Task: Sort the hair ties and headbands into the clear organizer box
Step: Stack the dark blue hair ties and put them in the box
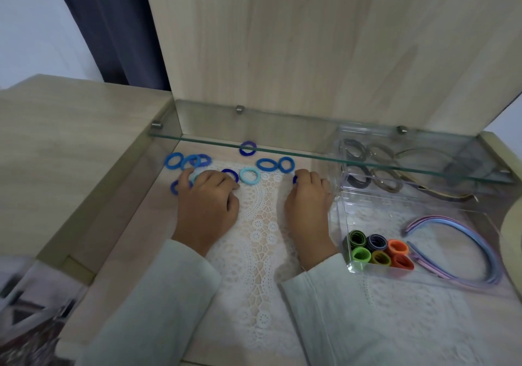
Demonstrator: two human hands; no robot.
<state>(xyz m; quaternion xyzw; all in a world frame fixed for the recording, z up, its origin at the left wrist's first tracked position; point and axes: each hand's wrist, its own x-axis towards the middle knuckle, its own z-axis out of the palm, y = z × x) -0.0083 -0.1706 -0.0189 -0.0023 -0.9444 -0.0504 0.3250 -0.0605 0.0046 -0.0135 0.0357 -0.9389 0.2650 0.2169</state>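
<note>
Several blue hair ties lie loose on a white lace cloth, among them a pale turquoise tie. My left hand rests on the ties at the left, its fingers curled over a blue tie. At the cloth's right, my right hand has its fingertips closed on a dark blue tie. To the right stands the clear organizer box. Its near compartment holds green, dark and orange ties. Pastel headbands lie in its right part, grey ties at the back.
A glass shelf spans the recess just above the far ties and the back of the box. A light wooden lid stands upright behind. Wooden desk surface lies to the left.
</note>
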